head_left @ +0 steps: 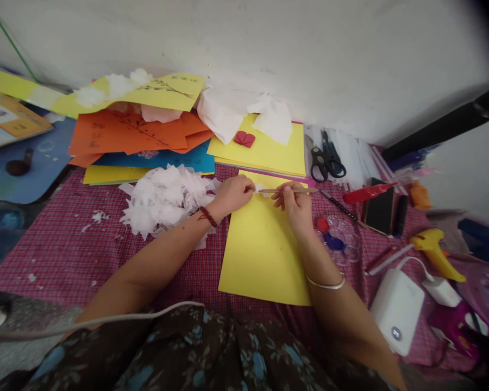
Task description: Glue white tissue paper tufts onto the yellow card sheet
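A yellow sheet of paper (264, 255) lies in front of me on the checked cloth. My right hand (295, 209) grips a thin wooden stick (271, 191), held nearly level over the sheet's top part. The stick's left tip meets a small piece of white tissue paper (258, 188). Curled fingers of my left hand (237, 194) pinch that piece at its left side; how much they hold is partly hidden. Left of this hand, a heap of white tissue pieces (167, 198) rests on the cloth, partly behind my left wrist.
Painted yellow and orange sheets (126, 133) and a yellow stack with a red folded paper (244, 139) stand behind. Scissors (328, 157), a paint palette (342, 241), a red tube (367, 193), a glue gun (436, 250) and a white power bank (397, 312) lie to the right.
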A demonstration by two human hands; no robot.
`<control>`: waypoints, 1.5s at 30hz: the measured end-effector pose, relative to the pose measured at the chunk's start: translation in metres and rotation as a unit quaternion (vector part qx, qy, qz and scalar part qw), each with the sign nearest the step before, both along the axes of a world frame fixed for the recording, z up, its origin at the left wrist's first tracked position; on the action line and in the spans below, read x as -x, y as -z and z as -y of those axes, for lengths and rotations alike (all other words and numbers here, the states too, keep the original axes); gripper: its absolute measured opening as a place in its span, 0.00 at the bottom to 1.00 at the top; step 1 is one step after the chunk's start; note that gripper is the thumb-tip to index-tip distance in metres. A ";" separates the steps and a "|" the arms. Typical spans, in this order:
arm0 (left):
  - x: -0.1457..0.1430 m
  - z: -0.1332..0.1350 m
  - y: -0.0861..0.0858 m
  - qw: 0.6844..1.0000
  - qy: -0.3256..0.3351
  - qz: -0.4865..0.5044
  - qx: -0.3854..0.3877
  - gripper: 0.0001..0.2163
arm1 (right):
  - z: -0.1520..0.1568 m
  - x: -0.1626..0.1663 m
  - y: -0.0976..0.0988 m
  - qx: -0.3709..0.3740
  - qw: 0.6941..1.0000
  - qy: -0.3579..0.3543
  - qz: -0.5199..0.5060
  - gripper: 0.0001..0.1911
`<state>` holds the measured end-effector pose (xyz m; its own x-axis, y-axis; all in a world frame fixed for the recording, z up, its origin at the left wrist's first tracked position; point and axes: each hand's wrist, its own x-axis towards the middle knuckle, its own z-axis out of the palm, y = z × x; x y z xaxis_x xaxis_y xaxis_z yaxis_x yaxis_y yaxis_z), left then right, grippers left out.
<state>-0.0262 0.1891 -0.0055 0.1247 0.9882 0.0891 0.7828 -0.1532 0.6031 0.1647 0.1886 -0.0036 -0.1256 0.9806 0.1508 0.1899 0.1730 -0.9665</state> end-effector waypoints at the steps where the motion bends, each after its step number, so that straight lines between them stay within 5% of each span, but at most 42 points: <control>1: 0.000 0.000 -0.001 1.000 0.002 -0.001 0.002 0.08 | 0.000 0.000 0.001 -0.003 1.000 0.000 0.008 0.19; 6: -0.006 0.002 -0.006 0.999 -0.022 -0.023 0.012 0.07 | 0.006 0.000 -0.008 -0.021 0.999 -0.002 0.034 0.18; 11: -0.007 0.000 -0.005 1.000 -0.017 -0.019 0.017 0.09 | 0.022 -0.007 -0.044 -0.074 0.997 0.035 -0.002 0.16; 14: 0.009 -0.005 -0.019 0.998 0.026 0.016 0.050 0.10 | 0.034 -0.014 -0.057 -0.046 0.998 0.033 -0.037 0.15; 20: 0.074 -0.001 -0.074 0.998 -0.012 0.056 -0.008 0.12 | 0.053 -0.017 -0.030 0.086 0.984 -0.004 -0.159 0.12; 23: 0.092 0.008 -0.083 1.000 0.010 -0.008 0.010 0.08 | 0.058 -0.012 -0.011 0.123 0.976 -0.024 -0.180 0.12; 35: 0.091 -0.011 -0.035 0.969 0.118 -0.215 -0.014 0.11 | 0.063 -0.009 0.009 0.168 0.962 -0.058 -0.206 0.12; 40: 0.090 -0.020 -0.030 0.970 0.111 -0.216 0.035 0.16 | 0.062 -0.009 0.009 0.159 0.965 -0.060 -0.198 0.12; 45: 0.091 -0.023 -0.038 0.968 0.102 -0.219 0.067 0.08 | 0.061 -0.009 0.010 0.146 0.970 -0.057 -0.186 0.13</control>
<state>-0.1176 0.2125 0.0321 0.3154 0.9380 -0.1441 0.9297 -0.2749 0.2452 0.1732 0.1280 -0.0133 -0.2268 0.9710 -0.0762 -0.1866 -0.1201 -0.9751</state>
